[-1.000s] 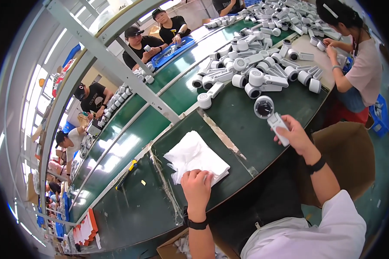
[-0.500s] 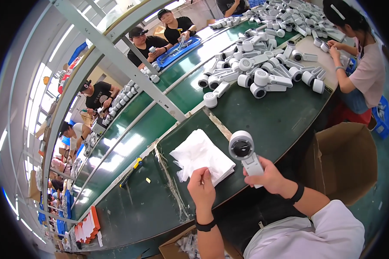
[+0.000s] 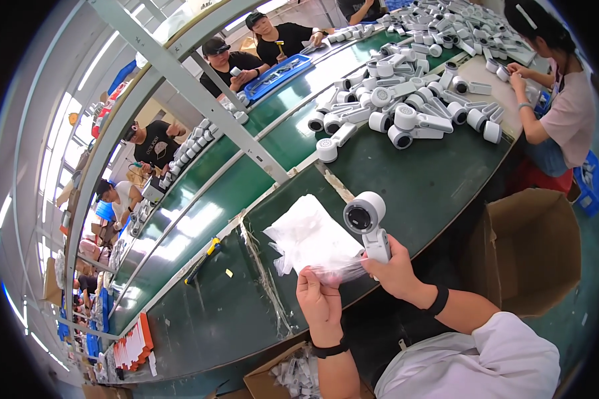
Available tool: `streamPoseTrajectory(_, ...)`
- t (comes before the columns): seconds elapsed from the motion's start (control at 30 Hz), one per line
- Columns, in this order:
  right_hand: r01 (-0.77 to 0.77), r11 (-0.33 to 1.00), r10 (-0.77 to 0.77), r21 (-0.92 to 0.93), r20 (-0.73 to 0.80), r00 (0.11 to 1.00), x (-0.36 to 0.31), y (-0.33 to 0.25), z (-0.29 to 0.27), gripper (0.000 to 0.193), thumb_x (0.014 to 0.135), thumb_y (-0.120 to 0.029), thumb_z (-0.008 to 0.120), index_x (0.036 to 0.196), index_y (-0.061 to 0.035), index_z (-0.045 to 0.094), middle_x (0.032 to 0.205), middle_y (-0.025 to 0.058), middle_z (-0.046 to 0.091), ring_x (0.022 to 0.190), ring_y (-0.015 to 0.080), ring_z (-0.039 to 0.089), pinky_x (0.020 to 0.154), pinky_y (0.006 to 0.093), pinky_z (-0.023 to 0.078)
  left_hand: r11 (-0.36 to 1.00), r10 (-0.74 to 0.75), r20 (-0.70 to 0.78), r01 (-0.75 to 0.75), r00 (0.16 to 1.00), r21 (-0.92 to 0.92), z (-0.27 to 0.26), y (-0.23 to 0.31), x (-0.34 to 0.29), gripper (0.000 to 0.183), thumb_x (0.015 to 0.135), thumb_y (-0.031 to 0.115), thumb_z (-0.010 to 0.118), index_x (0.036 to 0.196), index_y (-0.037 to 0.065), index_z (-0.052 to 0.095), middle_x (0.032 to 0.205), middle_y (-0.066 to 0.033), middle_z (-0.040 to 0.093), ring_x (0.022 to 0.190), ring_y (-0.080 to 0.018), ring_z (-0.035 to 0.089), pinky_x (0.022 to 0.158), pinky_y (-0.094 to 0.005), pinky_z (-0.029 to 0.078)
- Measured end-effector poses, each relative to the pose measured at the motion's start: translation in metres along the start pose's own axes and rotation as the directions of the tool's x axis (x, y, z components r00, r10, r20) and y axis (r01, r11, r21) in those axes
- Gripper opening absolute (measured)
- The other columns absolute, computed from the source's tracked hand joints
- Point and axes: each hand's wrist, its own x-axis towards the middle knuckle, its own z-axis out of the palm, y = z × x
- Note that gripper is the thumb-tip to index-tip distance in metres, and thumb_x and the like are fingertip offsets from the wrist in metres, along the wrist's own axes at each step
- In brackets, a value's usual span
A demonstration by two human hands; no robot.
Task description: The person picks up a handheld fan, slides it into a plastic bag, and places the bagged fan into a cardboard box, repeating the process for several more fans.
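My right hand (image 3: 397, 271) grips the handle of a white handheld fan (image 3: 366, 214). The fan is upright, its round head tipped to the left with a dark round opening. My left hand (image 3: 319, 307) is closed, thumb and fingers pinching the near edge of a clear plastic bag (image 3: 343, 271). The film stretches from those fingertips toward my right hand, below the fan. Whether my right fingers also touch the film I cannot tell. Just beyond lies a stack of thin white plastic bags (image 3: 306, 229) on the dark green table.
Several white fans heap up (image 3: 406, 110) at the far right. A yellow-and-black cutter knife (image 3: 203, 261) lies to the left. An open cardboard box (image 3: 532, 249) stands at the right, another (image 3: 273, 379) below the table edge. Co-workers sit across the belt and at right.
My left hand has taken hold of the plastic bag's edge and drawn the film toward me. The fan has shifted slightly left and up, its head turned more to the left.
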Motion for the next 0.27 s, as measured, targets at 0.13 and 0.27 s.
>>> streamPoseTrajectory(0.13, -0.071, 0.995, 0.073, 0.068, -0.027, 0.997, -0.002, -0.005, 0.005, 0.027, 0.079, -0.002, 0.065, 0.104, -0.003, 0.054, 0.085, 0.0025, 0.061, 0.065, 0.0087, 0.056, 0.057, 0.0245, 0.047, 0.992, 0.025, 0.078, -0.035, 0.997, 0.125, -0.004, -0.007, -0.004, 0.02, 0.101, 0.018, 0.053, 0.111, 0.001, 0.056, 0.105, -0.0065, 0.064, 0.091, -0.0168, 0.063, 0.076, -0.0325, 0.055)
streamPoseTrajectory(0.27, -0.076, 0.995, 0.078, 0.067, -0.033, 0.996, -0.001, -0.005, 0.002, 0.026, 0.08, -0.002, 0.064, 0.103, -0.0035, 0.054, 0.084, 0.0029, 0.061, 0.064, 0.009, 0.056, 0.057, 0.0245, 0.047, 0.907, 0.03, 0.133, -0.082, 0.991, 0.413, 0.001, -0.005, -0.008, 0.036, 0.093, 0.018, 0.066, 0.123, 0.001, 0.054, 0.103, -0.0099, 0.063, 0.089, -0.0197, 0.063, 0.08, -0.0347, 0.054)
